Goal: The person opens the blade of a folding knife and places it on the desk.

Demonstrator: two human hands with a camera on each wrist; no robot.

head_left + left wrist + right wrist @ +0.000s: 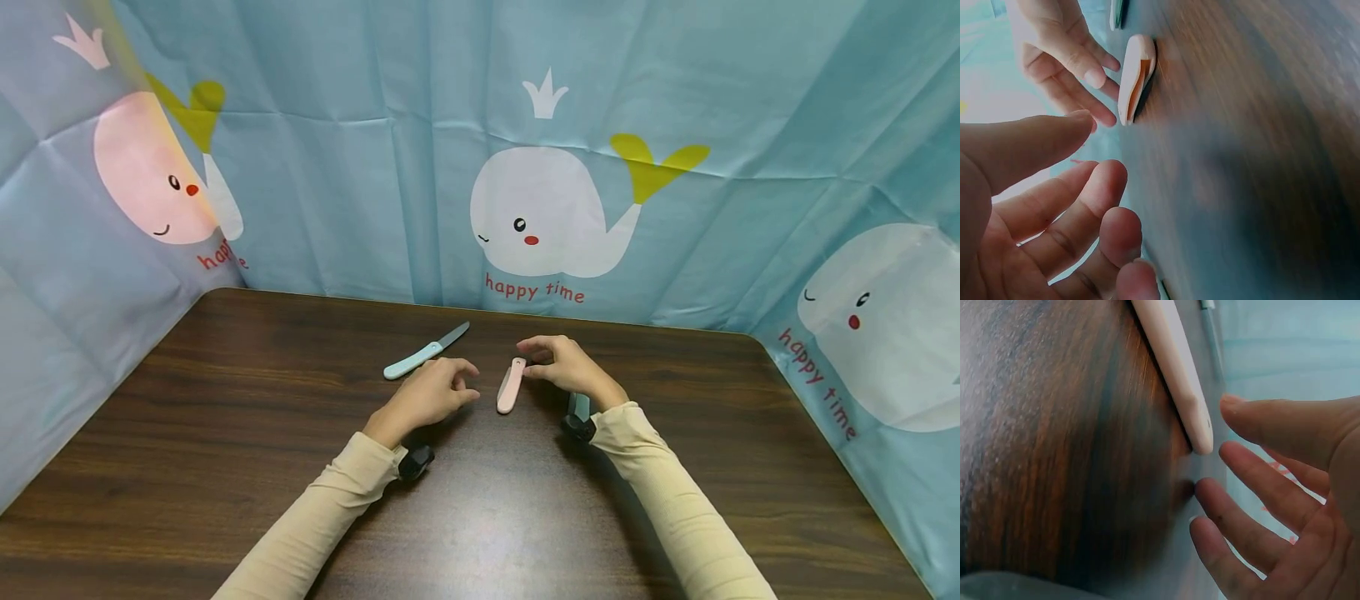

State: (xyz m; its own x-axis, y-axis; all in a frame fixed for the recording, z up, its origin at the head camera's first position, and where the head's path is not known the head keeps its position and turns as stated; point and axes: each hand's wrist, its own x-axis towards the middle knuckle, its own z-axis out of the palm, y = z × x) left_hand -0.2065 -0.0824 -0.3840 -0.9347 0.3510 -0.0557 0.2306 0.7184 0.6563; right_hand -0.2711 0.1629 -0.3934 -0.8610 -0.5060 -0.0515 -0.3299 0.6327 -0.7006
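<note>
— So, where is the pink sheath (512,385)?

— Flat on the dark wooden worktop (225,417), between the two hands, its slot side showing in the left wrist view.

— Is the right hand (564,368) gripping it?

— No. Its fingers (1254,500) are loosely spread and slightly bent at the far end of the sheath, the fingertips just beside or barely touching it; I cannot tell which.

— And the left hand (429,393)?

— Relaxed, fingers (1079,212) gently curved and holding nothing, just to the left of the sheath and apart from it.

— Anything else nearby?

— A knife with a light blue handle (424,352) lies bare on the worktop just beyond the left hand. A blue whale-print curtain (547,208) stands behind the worktop.
</note>
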